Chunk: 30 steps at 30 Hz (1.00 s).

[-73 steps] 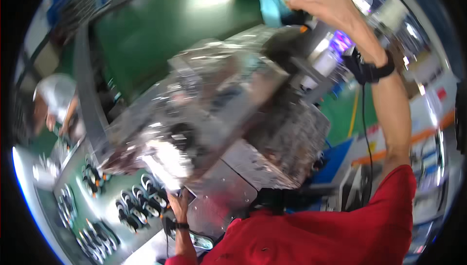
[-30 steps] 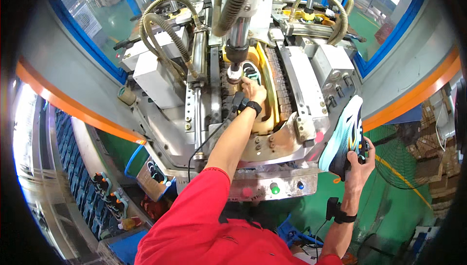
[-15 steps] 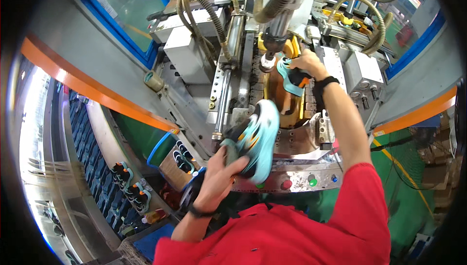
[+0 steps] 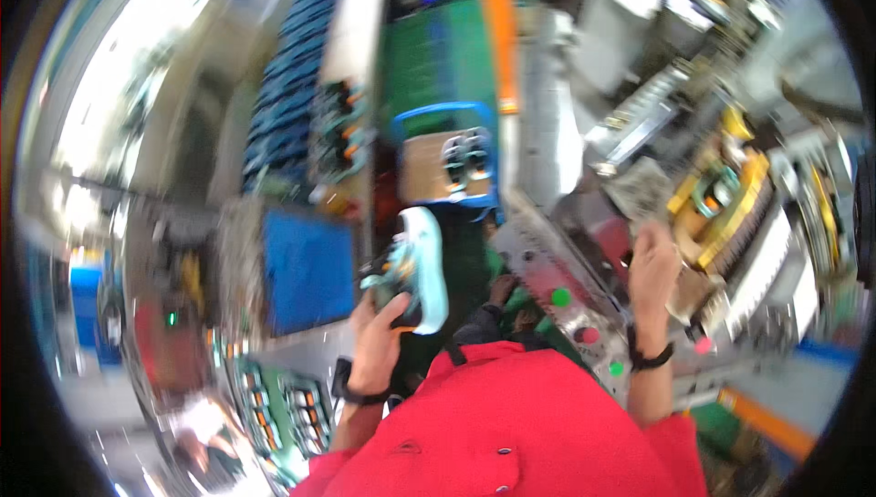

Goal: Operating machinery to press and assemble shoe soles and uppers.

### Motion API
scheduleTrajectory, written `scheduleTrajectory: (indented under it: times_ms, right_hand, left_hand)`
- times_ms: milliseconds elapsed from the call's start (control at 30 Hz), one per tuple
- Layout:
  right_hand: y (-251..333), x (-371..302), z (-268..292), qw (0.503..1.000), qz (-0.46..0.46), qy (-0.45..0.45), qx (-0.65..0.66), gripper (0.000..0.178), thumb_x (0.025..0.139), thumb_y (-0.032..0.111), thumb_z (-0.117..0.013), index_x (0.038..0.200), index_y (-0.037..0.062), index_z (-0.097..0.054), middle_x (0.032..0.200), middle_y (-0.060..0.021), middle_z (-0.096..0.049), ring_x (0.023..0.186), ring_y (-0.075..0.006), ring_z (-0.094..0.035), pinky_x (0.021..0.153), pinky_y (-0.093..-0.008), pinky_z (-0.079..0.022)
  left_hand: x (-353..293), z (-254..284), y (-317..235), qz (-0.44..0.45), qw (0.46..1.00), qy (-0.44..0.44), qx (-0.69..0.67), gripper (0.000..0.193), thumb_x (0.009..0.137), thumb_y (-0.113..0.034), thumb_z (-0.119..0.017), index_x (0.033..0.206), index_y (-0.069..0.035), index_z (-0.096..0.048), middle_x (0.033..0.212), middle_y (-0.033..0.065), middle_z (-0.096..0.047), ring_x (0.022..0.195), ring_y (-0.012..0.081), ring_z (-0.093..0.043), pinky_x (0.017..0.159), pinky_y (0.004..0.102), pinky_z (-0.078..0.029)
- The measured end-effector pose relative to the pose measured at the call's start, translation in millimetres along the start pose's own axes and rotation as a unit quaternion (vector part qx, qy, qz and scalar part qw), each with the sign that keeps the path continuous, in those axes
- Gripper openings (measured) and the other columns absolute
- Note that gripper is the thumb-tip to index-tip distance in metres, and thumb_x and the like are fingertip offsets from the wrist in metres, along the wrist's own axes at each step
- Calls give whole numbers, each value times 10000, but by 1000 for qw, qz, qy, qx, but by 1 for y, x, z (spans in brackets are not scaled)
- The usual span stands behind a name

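Holding: left hand closed around a shoe, its pale turquoise sole turned up and to the right.
Shoe place: centre of the view, just above the red shirt, near the left edge of the machine.
Right hand: right hand raised against the machine front, fingers curled; whether its grip holds anything cannot be told through the blur.
Wrists: 1 dark band on each wrist.
Machine: grey metal with yellow parts at the right; a panel of green and red round buttons lies between the 2 hands.
Far: a blue-rimmed cart carries a flat brown sheet with 1 pair of shoes on it.
Left: a blue panel stands just left of the shoe.
Near left: racks with rows of dark shoes sit below the blue panel.
Sharpness: the whole view is smeared, so small parts cannot be told.
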State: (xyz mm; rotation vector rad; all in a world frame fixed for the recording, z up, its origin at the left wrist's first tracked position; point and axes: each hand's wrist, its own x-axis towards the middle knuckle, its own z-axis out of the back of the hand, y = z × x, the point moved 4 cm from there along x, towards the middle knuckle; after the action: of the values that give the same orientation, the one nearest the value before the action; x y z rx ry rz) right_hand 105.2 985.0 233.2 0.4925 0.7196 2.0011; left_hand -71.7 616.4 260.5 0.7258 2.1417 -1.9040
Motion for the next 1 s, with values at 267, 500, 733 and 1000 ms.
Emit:
scheduleTrajectory:
  times_ms: [267,500,733,1000]
  right_hand:
    - [-80,-71,-179,957,253,136,-37,205,811,67,-548,999,19,-613,991,-177,-589,976,-358,-550,867,-441,-441]
    - [48,-46,-151,955,291,65,12,172,838,-5,-575,1002,7,-623,837,-135,-563,771,-290,-581,690,-373,-474]
    - [474,-129,-139,739,634,167,156,133,883,54,-625,1009,16,-641,873,-91,-653,719,-171,-608,638,-287,-476]
    - [828,-373,-232,518,775,346,104,527,817,205,-691,1298,54,-539,1221,-144,-627,1109,-237,-588,898,-361,-478]
  left_hand:
    - [-64,79,74,104,993,-60,-5,370,843,-49,-672,1173,65,-549,1001,107,-646,902,184,-645,798,328,-532]
    - [-116,208,115,95,943,-269,-173,316,803,-1,-701,1095,72,-606,986,130,-674,848,218,-675,749,344,-570]
    - [-89,417,155,21,877,-421,-231,204,772,36,-678,974,48,-657,888,120,-675,740,249,-675,700,390,-570]
    - [-40,688,172,-81,790,-576,-194,336,694,-141,-738,921,48,-580,796,136,-616,619,255,-598,483,362,-485]
